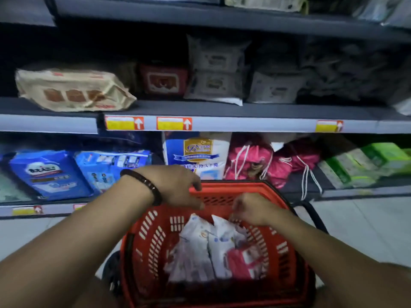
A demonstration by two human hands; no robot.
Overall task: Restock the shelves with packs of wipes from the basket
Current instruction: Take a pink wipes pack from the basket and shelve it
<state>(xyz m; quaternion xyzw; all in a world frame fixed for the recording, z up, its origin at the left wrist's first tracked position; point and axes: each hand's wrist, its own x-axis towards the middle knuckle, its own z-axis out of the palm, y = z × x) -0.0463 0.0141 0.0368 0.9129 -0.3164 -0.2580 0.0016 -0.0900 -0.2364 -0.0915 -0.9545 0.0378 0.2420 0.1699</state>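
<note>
A red plastic basket sits low in front of me and holds several white packs of wipes and a pink pack. My left hand, with a dark bead bracelet on the wrist, hovers over the basket's far rim, fingers spread downward and holding nothing. My right hand reaches into the basket from the right, its fingers pinched at the top corner of a white pack. Ahead, the middle shelf carries a beige pack of wipes on the left, a red pack and grey packs.
The bottom shelf holds blue packs, a white and blue bag, pink drawstring bags and green packs. Yellow and red price tags line the shelf edge. A black basket handle hangs at the right over pale floor tiles.
</note>
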